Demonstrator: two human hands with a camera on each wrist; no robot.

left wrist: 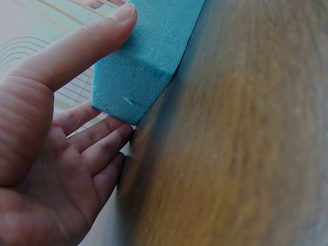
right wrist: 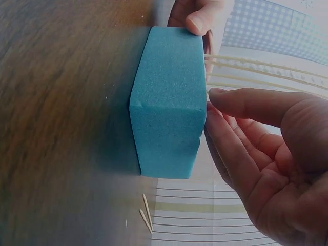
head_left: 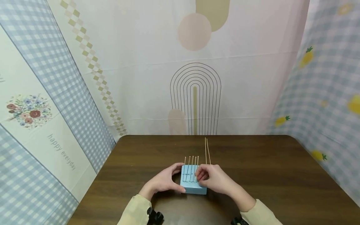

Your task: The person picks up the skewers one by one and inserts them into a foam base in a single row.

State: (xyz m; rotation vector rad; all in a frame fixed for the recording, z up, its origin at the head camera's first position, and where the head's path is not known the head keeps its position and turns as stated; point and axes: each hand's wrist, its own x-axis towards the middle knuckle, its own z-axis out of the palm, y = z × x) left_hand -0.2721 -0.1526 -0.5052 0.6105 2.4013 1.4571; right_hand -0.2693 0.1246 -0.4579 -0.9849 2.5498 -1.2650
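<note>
A light-blue foam block [head_left: 194, 190] sits on the wooden table, several thin wooden skewers [head_left: 192, 167] standing upright from its top in a row. My left hand [head_left: 164, 180] grips the block's left side, thumb at the near corner and fingers around toward the back. At the right end of the row my right hand [head_left: 215, 178] pinches a skewer low down, fingertips right at the block's top. Its thumb [right wrist: 246, 102] and fingers close over that skewer's lower part in the right wrist view, mostly hiding it.
Two loose skewers [head_left: 208, 151] lie on the brown table [head_left: 253, 156] behind the right hand. A patterned white cloth [head_left: 140, 78] hangs past the far edge, with checked cloths at both sides.
</note>
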